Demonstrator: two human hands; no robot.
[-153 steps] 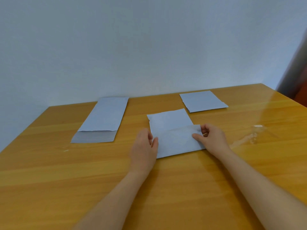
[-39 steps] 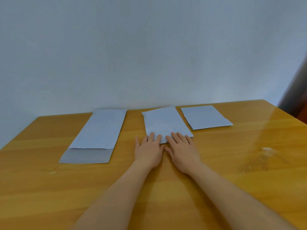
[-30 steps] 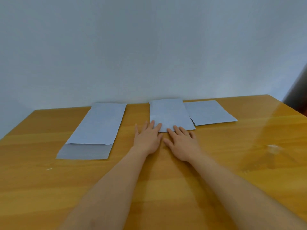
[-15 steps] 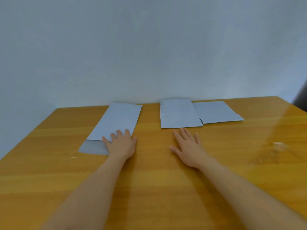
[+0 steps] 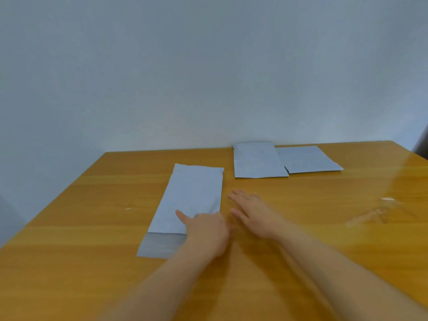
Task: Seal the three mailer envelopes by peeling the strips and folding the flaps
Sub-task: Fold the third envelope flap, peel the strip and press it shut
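Note:
A long grey mailer envelope (image 5: 190,200) lies left of centre on the wooden table (image 5: 92,262), its darker flap open toward me. My left hand (image 5: 206,230) holds its near right corner, thumb on top and fingers tucked out of sight. My right hand (image 5: 254,212) hovers flat and blurred just right of that envelope, fingers straight, holding nothing. Two shorter folded envelopes lie at the back: one (image 5: 257,163) overlaps the left edge of the other (image 5: 308,159).
Clear peeled strips (image 5: 370,216) lie crumpled on the right side of the table. A tiny scrap (image 5: 128,208) sits left of the long envelope. A pale wall rises right behind the table's far edge.
The folded middle envelope was pushed back beside the right one. My left hand went to the long envelope and drew it nearer and toward the centre; my right hand followed leftward.

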